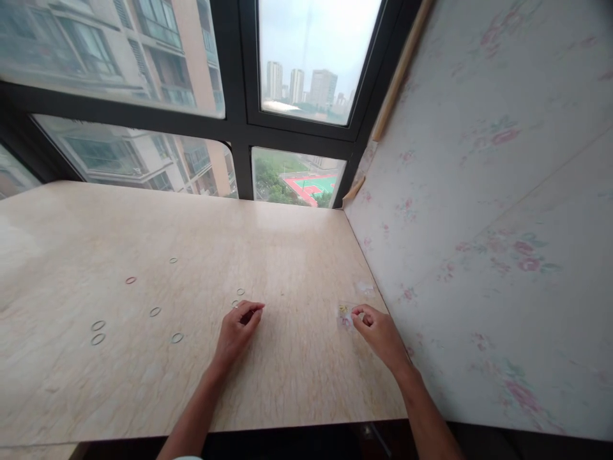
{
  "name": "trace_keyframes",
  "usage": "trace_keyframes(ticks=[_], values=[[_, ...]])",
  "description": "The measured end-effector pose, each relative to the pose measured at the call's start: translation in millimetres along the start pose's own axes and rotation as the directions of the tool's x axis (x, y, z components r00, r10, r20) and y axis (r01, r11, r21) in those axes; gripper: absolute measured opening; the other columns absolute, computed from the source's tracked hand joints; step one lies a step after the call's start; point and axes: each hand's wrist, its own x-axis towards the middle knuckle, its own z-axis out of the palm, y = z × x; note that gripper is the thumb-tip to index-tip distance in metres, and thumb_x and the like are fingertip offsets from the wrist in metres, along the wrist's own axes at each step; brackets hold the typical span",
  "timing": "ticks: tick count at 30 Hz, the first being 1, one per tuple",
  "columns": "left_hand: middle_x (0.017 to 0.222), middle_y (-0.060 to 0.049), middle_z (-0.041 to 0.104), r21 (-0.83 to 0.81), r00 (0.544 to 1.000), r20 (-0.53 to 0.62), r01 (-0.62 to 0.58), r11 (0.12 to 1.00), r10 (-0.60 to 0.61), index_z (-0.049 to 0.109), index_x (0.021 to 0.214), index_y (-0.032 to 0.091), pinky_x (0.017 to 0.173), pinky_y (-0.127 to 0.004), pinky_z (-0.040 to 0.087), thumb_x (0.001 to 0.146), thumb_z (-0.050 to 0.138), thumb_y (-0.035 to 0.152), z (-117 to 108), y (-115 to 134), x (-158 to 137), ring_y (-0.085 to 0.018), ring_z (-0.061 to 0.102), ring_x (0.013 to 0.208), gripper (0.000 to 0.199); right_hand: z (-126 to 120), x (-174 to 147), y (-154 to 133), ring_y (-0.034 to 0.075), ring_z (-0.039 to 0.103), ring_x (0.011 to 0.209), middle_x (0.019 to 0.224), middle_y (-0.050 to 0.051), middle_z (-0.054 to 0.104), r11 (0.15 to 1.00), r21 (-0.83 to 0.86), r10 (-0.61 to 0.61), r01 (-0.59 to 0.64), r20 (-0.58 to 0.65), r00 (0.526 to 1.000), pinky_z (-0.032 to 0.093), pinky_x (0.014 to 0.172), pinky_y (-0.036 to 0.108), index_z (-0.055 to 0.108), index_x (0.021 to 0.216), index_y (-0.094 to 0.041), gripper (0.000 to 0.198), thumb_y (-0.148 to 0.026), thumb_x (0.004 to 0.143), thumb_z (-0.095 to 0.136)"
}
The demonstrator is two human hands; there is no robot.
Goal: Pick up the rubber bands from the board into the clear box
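Observation:
My left hand (240, 324) rests just above the tabletop, fingers curled and thumb close to the forefinger. A thin light line shows at its fingertips, too small to name. Beside its knuckles lie two thin pale rings, one (241, 292) in full view and the other (235, 303) partly behind the hand. My right hand (376, 324) is closed in a pinch at the edge of a small clear plastic box or packet (345, 314), which has gold-coloured and pinkish bits in it. Whatever is between those fingertips is hidden.
Several thin greenish rings, one (177, 338) among them, and a red ring (131, 280) lie on the marble-patterned tabletop (287, 377) to the left. A clear plastic piece (364, 289) lies near the flowered wall (479, 255) on the right. Dark-framed windows (244, 96) stand behind.

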Motion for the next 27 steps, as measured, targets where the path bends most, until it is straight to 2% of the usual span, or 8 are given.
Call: trace_keyframes(ticks=[6,13,19,23,27], values=[[0.082,-0.003,0.067,0.006,1.0,-0.009,0.011,1.0,-0.011,0.068,0.083,0.02,0.065,-0.026,0.048,0.081,0.053,0.03,0.6,0.4,-0.2,-0.016,0.062,0.075,0.018,-0.7,-1.1,-4.5,0.01,0.042,0.043,0.045,-0.006,0.043,0.996,-0.09,-0.013,0.018,0.049,0.999,0.024,0.045,0.022,0.069,0.082,-0.019,0.025,-0.036,0.08,0.05],[0.082,-0.003,0.066,0.003,1.0,-0.005,0.015,1.0,-0.015,0.068,0.084,0.02,0.065,-0.027,0.047,0.082,0.052,0.029,1.3,0.4,-1.3,-0.016,0.061,0.075,0.018,19.8,-23.7,-13.9,0.01,0.043,0.041,0.045,-0.005,0.047,0.993,-0.062,-0.105,0.102,-0.054,0.993,0.029,0.046,0.021,0.069,0.093,-0.017,0.031,-0.036,0.087,0.046],[0.08,-0.003,0.066,0.008,1.0,-0.01,0.005,1.0,-0.005,0.068,0.083,0.019,0.065,-0.027,0.046,0.081,0.053,0.027,2.6,-2.3,-1.3,-0.015,0.06,0.073,0.017,56.2,-62.9,-23.0,0.01,0.052,0.042,0.048,-0.003,0.056,0.951,-0.031,-0.302,0.307,0.119,0.946,0.036,0.048,0.019,0.069,0.1,-0.018,0.034,-0.035,0.092,0.041],[0.076,-0.003,0.065,0.003,1.0,-0.008,-0.005,1.0,0.005,0.068,0.082,0.018,0.063,-0.025,0.044,0.08,0.053,0.021,3.3,-0.7,-4.2,-0.014,0.058,0.069,0.016,73.8,-70.4,-16.1,0.011,0.059,0.043,0.052,0.0,0.064,0.91,-0.083,-0.404,0.406,0.034,0.914,0.041,0.047,0.019,0.072,0.095,-0.018,0.039,-0.036,0.095,0.037],[0.075,-0.003,0.064,0.004,1.0,-0.016,-0.009,1.0,0.009,0.069,0.08,0.018,0.06,-0.024,0.042,0.079,0.053,0.018,4.7,1.2,-6.3,-0.013,0.056,0.066,0.016,81.7,-66.0,-5.3,0.012,0.061,0.04,0.053,0.001,0.066,0.891,-0.096,-0.449,0.443,-0.051,0.892,0.042,0.042,0.018,0.073,0.094,-0.019,0.045,-0.043,0.095,0.035]])
